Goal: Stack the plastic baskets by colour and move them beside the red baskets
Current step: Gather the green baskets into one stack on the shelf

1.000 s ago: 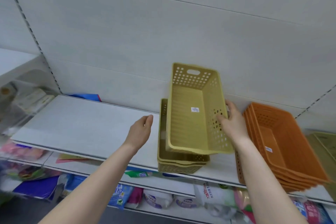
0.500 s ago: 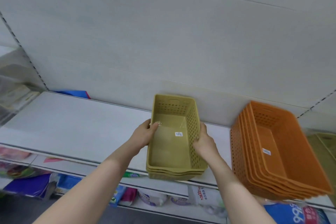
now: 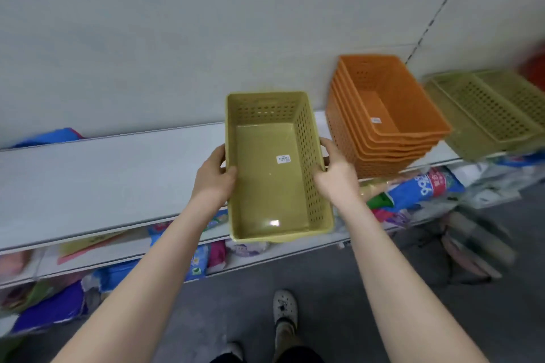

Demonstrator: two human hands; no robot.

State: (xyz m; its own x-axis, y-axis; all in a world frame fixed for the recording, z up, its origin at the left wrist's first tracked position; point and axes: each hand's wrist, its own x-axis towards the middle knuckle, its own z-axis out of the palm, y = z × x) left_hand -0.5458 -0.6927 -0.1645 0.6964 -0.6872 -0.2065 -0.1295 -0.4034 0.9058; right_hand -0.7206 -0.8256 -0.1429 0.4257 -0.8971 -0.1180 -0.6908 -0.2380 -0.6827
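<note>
The left hand (image 3: 213, 177) and right hand (image 3: 336, 171) clamp the long walls of the yellow basket stack (image 3: 274, 168), fingers wrapped over both rims. Only a price sticker (image 3: 283, 159) lies inside the top basket. Beyond the right fingers stand nested orange baskets (image 3: 383, 115), then olive baskets (image 3: 489, 112). Since half a second ago, the stack has been pulled off the shelf (image 3: 97, 180) edge.

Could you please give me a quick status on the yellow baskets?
Left hand, right hand gripping yellow basket stack by its sides. Orange stack immediately right, in the path.
</note>
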